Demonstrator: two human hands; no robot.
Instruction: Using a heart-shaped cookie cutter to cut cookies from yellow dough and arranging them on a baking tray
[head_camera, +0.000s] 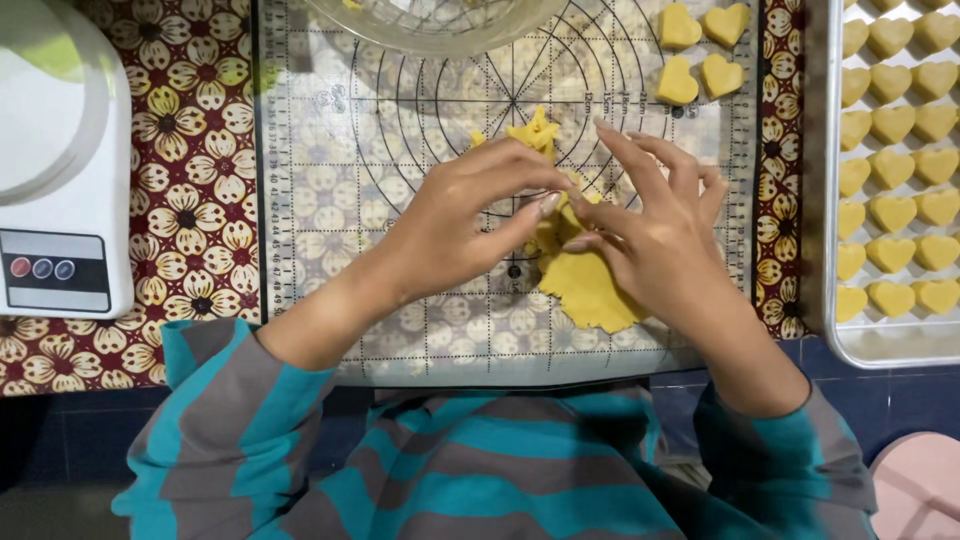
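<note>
Over a clear baking mat (400, 300) printed with rings and ruler marks, I have both hands at one sheet of yellow dough (590, 290). My left hand (460, 225) comes in from the left, its thumb and fingers closed in a pinch on the far edge of the dough. My right hand (655, 225) meets it from the right, fingertips pinching the same edge while the other fingers fan out above. The two hands touch at the fingertips. The dough lies flat on the mat near its middle, its ragged near edge showing below my right hand.

Just beyond my fingers, a small heap of dough scraps (535, 130) sits on the mat. Four heart-shaped dough pieces (678, 82) lie on the far right corner of the mat, well apart from my hands. To the right, a metal tray (828, 200) holds rows of the same yellow hearts (893, 212). The rim of a glass bowl (440, 30) crosses the far edge of the mat. At the far left, a white kitchen scale (60, 200) stands on a red and cream flowered cloth (190, 200). My striped teal and grey sleeves (230, 420) fill the near edge.
</note>
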